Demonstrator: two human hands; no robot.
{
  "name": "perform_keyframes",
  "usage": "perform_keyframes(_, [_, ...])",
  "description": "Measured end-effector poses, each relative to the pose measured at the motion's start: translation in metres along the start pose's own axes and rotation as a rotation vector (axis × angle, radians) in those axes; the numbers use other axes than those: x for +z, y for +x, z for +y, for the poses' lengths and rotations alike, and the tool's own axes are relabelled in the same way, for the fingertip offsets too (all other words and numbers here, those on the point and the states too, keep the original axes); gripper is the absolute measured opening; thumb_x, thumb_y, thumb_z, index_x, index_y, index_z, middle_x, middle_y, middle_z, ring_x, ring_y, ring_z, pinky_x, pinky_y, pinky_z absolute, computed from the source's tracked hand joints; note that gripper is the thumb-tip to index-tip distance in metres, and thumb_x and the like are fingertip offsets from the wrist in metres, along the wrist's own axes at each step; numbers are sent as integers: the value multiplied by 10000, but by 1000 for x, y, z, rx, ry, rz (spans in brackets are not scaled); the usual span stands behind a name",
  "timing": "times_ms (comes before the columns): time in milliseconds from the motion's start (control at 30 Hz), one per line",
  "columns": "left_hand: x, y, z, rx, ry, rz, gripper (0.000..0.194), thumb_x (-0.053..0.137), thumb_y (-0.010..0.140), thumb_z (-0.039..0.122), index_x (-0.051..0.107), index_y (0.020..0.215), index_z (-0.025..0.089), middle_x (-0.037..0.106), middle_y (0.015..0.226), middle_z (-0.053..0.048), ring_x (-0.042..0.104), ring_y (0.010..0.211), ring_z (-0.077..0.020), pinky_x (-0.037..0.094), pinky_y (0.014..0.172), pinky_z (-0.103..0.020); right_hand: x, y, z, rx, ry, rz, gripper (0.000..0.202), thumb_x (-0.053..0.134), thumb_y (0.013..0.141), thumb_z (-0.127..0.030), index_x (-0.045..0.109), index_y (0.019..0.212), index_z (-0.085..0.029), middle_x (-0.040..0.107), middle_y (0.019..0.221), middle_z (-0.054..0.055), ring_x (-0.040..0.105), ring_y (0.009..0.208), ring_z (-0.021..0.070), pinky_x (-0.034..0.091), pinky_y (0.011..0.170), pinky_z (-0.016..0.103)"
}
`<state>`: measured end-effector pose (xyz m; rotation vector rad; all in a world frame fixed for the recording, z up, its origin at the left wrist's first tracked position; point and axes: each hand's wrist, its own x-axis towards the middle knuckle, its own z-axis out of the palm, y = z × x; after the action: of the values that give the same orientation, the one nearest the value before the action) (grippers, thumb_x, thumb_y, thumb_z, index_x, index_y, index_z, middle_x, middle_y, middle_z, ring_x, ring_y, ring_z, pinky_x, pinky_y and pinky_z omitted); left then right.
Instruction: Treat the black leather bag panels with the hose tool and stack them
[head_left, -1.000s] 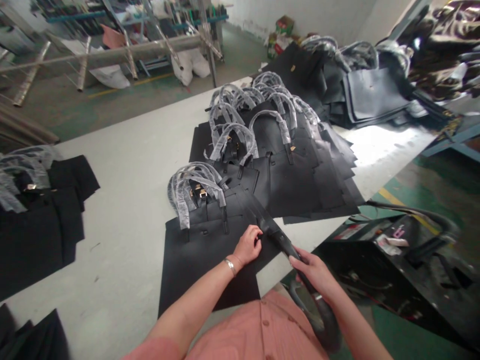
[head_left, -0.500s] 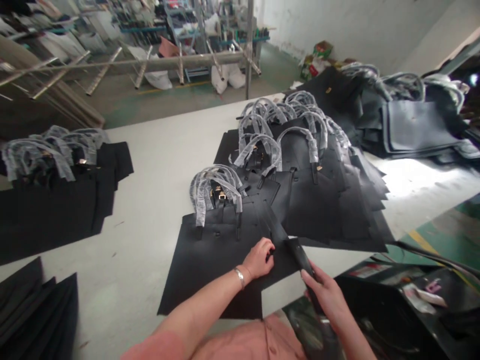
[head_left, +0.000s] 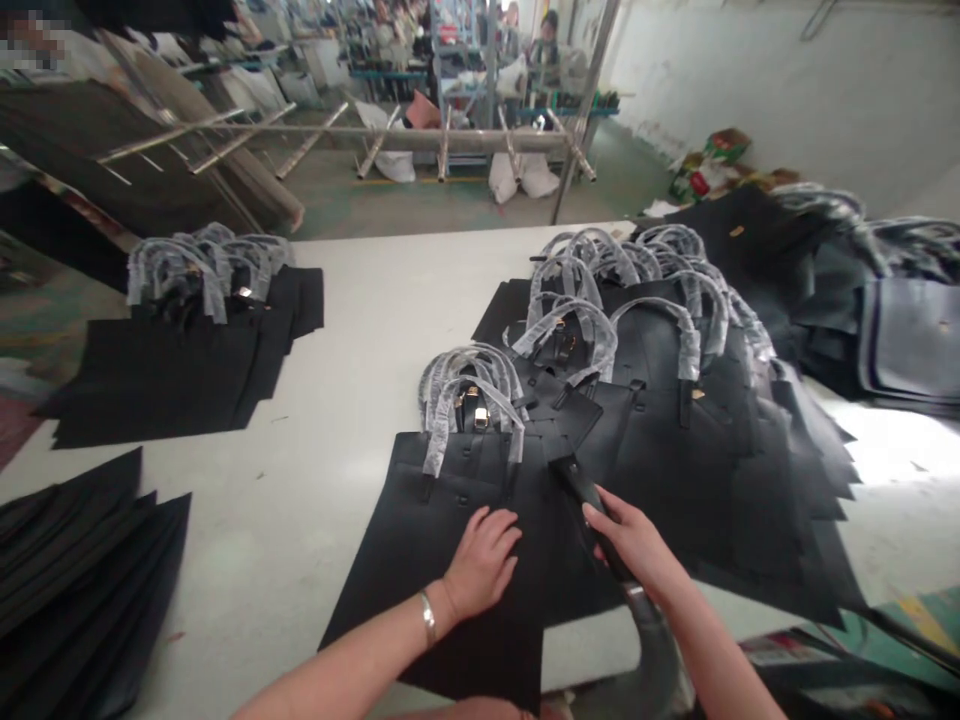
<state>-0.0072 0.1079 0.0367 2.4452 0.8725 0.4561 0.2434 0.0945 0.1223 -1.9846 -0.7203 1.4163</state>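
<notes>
My left hand (head_left: 484,560), a bangle at its wrist, lies with outstretched fingers on a flat black bag panel (head_left: 420,590). In my right hand (head_left: 634,535) is a black tube-shaped vacuum wand (head_left: 592,500), its fingers wrapped around the shaft. The wand's tip rests over or just above the dark panels; contact cannot be made out. From its lower end a thick dark hose (head_left: 656,650) curves toward my body. Plastic-wrapped handles (head_left: 472,390) with gold-coloured buckles stand at the top of the nearest bag pieces.
Overlapping black bag pieces with wrapped handles (head_left: 675,480) spread to the right on the white table (head_left: 330,400). Another such pile (head_left: 172,370) lies at the left. Stacked black panels (head_left: 97,570) sit at the near left. A metal rack (head_left: 450,145) runs beyond the table.
The view has swung left. My left hand's curled fingers have stretched out on the panel. My right hand has brought the wand forward, farther over the bag pieces.
</notes>
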Motion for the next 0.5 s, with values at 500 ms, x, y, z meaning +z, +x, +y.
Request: perform_keyframes(500, [31, -20, 5, -21, 161, -42, 505, 441, 974, 376, 414, 1408, 119, 481, 1427, -147, 345, 1394, -262, 173, 1182, -477, 16, -18, 7, 128, -94, -237, 674, 666, 729, -473, 551, 1339, -212, 660, 699, -18, 541, 437, 118, 424, 429, 248])
